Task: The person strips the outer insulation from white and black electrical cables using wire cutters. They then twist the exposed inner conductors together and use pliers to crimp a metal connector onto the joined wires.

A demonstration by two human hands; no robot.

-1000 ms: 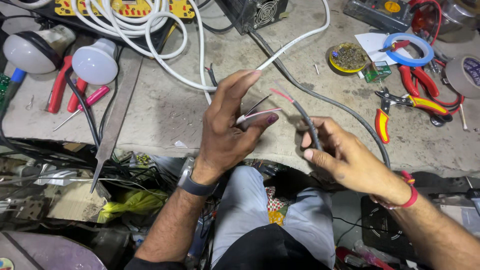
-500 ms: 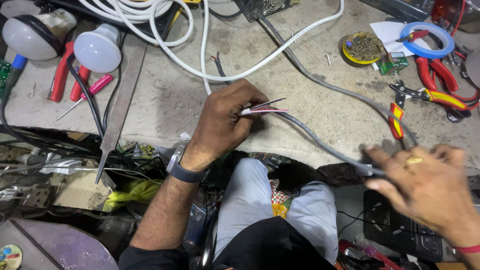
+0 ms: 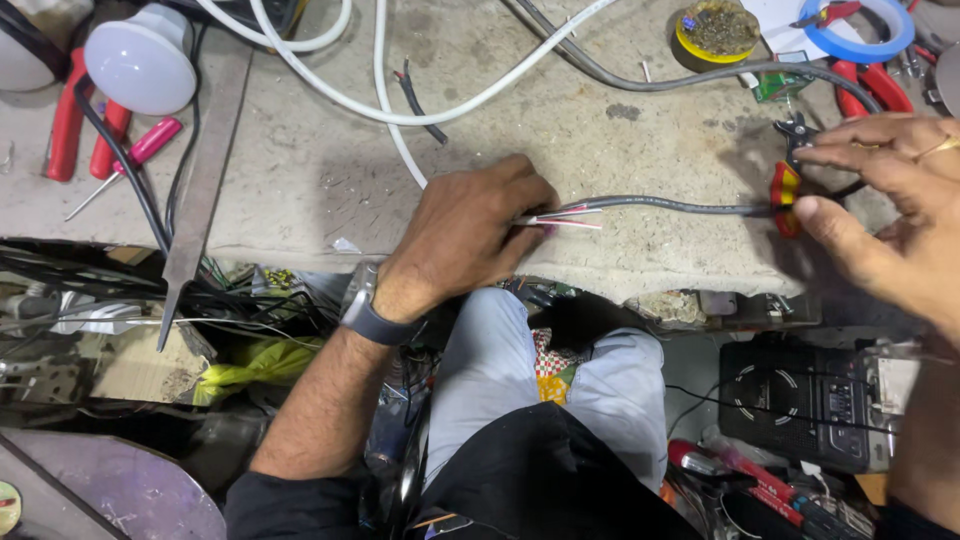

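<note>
The grey cable (image 3: 680, 206) lies flat on the bench (image 3: 300, 190), long axis left-right, stripped cores pointing left into the left hand (image 3: 470, 240), fingers pinched shut on them. Right hand (image 3: 880, 200) is half-open over the red-yellow pliers (image 3: 786, 186), fingertips just touching, not gripping yet. Risk imo: a loose pinch lets the thin cores slip or bend if the cable gets tugged.

Table (image 3: 300, 180): rough, matt, pitted grey surface, stone or concrete by look. Grey cable (image 3: 680, 207) at 3 o'clock of the left hand (image 3: 465, 235): smooth matt rubbery sheath. Pliers (image 3: 787, 185) under the right hand (image 3: 885, 215): glossy red-yellow plastic grips, dark metal jaws. White cable (image 3: 470, 100) at 12 o'clock: smooth, slightly glossy plastic. Bulb (image 3: 140, 62): smooth matt white dome. File (image 3: 200, 190): dull grey metal.
</note>
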